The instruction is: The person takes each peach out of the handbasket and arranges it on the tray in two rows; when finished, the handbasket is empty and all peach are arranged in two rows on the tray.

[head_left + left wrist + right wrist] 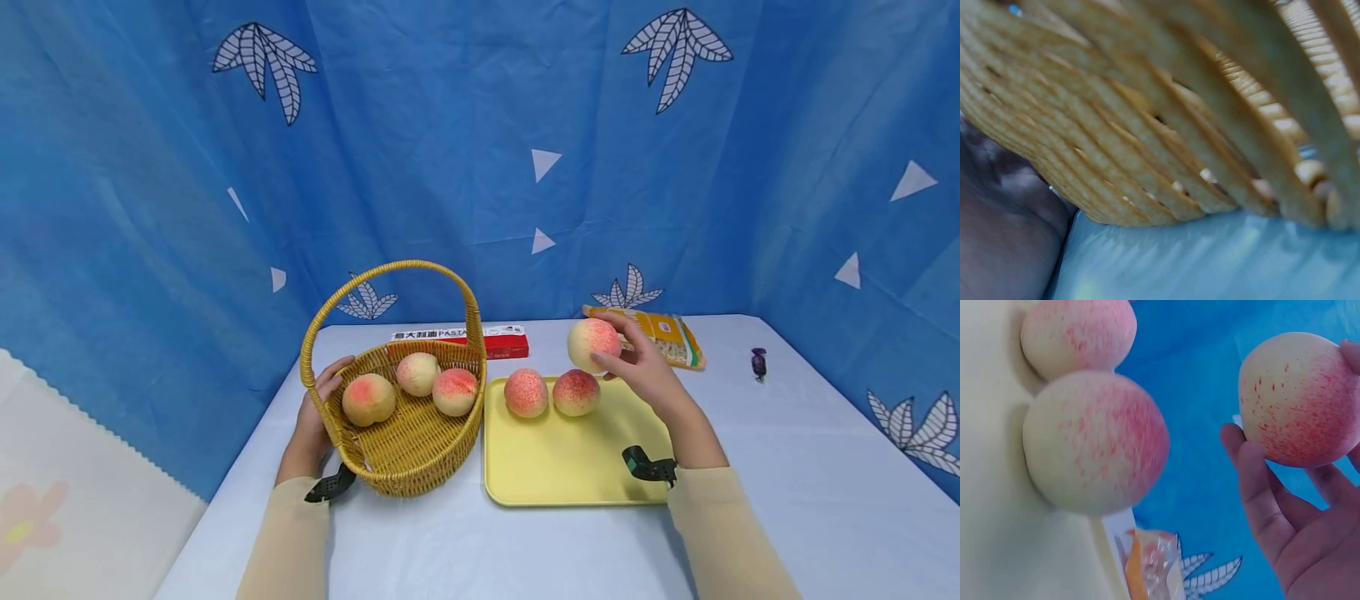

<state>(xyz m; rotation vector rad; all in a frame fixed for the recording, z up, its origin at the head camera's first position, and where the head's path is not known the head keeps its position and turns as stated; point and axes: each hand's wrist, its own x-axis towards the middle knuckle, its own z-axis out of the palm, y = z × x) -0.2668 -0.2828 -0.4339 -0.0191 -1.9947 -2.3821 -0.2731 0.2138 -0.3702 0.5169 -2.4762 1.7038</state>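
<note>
My right hand [637, 358] grips a pale peach with red speckles [592, 344] in the air above the back of the yellow tray [585, 467]. In the right wrist view, thumb and fingers surround this peach [1300, 403]. Two more peaches, one pink-red [527, 393] and one darker red [577, 392], lie side by side on the tray. My left hand [318, 408] holds the left side of the wicker basket [420, 482], its fingers along the outer wall near the rim. Inside the basket are a yellowish peach [369, 400], a pale one [417, 374] and a red-topped one [454, 392].
A red pasta box [506, 342] lies behind the basket. The basket's tall handle [408, 264] arches above it. An orange-yellow food packet [678, 342] sits behind my right hand, and a purple wrapped candy [759, 364] lies at the right. Blue curtains surround the white table [420, 550].
</note>
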